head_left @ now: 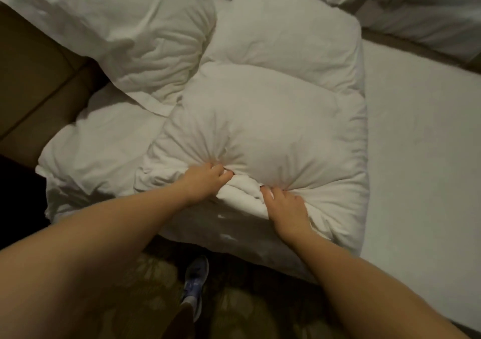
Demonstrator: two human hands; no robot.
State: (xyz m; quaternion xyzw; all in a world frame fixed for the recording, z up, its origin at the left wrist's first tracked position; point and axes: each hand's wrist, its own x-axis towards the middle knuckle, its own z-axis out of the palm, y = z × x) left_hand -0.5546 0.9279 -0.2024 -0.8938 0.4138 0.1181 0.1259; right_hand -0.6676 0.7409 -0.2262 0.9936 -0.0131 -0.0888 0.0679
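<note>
A plump white pillow [273, 130] lies on the near edge of the bed, on top of other pillows. My left hand [205, 179] grips a bunch of its fabric at the near edge, fingers curled into the cloth. My right hand [286, 208] grips the same near edge a little to the right, fingertips dug into the folds. Creases fan out from both grips.
Another white pillow [286, 31] lies behind, one [117, 26] at the back left and one [99, 151] at the near left. The bare white mattress [421, 143] stretches right. A brown headboard [33, 78] is at the left. My shoe [195, 281] stands on patterned carpet.
</note>
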